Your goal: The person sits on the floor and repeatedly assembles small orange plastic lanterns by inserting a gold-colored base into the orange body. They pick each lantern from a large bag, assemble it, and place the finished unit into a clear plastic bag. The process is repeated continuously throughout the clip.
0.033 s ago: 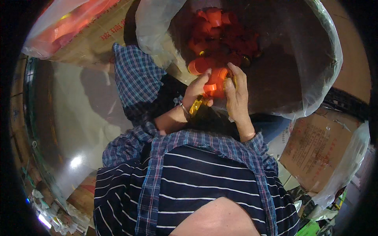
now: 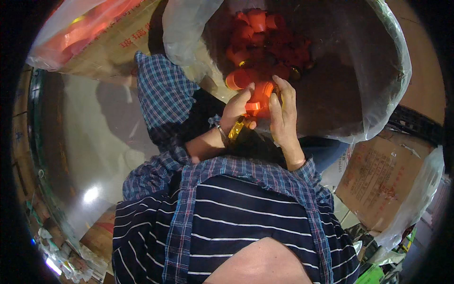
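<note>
My left hand (image 2: 235,110) is closed round orange plastic cup-shaped pieces (image 2: 263,93), its thumb along their left side. A smaller orange ring-like part (image 2: 252,106) shows below the thumb. A shiny gold strip (image 2: 237,127) hangs by the left palm, above the wrist bracelet. My right hand (image 2: 285,113) stands against the right side of the pieces, fingers stretched upward and thumb apart from them. Something dark gold shows between its fingers, too small to name. Just beyond the hands, another orange cup (image 2: 238,79) with a gold rim lies at the bag's near edge.
A large clear plastic bag (image 2: 402,61) opens in front of me, with a heap of orange cups (image 2: 257,21) inside. Left of it stands a carton (image 2: 106,52) with more orange pieces in plastic. Another carton (image 2: 380,177) stands at the right.
The fingers and thumb of my right hand have shifted slightly against the orange pieces. The gold strip has swung a little to the right. My left hand keeps its hold.
</note>
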The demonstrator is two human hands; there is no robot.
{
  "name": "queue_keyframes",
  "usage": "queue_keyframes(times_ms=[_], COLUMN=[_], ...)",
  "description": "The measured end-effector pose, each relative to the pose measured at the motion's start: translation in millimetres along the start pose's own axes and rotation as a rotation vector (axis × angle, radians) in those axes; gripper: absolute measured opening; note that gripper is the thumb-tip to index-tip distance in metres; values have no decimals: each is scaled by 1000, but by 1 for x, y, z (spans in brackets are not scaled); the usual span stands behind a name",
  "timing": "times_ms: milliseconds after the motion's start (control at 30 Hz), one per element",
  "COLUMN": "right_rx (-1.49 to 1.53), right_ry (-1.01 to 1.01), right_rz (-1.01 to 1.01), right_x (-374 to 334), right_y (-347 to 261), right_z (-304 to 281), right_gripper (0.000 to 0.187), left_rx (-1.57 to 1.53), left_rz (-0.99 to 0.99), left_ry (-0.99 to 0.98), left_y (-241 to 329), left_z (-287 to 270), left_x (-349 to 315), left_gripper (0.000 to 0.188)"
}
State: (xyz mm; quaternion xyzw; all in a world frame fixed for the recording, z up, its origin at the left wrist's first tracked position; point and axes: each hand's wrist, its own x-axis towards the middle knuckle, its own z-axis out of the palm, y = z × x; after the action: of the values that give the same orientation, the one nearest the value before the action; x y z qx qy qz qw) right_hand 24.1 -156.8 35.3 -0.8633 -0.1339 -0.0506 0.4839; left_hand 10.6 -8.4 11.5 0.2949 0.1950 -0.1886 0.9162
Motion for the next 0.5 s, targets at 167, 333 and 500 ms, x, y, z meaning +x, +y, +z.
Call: queue_keyframes(times_ms=[167,333,500], right_rx=[64,-171,-189], right_ry=[48,96,8], right_rz=[51,-126,-389], right_x=[2,-1,-1], right_y=[-11,-4,15], right_z=[7,14,13], right_gripper=[46,49,54], left_rx=[198,230,283], left_rz=[102,168,-54], left_ry=[31,94,61], left_y=[-2,-5,4], left_z=[9,8,-8], left_x=[-7,-6,1], left_gripper=[45,42,40])
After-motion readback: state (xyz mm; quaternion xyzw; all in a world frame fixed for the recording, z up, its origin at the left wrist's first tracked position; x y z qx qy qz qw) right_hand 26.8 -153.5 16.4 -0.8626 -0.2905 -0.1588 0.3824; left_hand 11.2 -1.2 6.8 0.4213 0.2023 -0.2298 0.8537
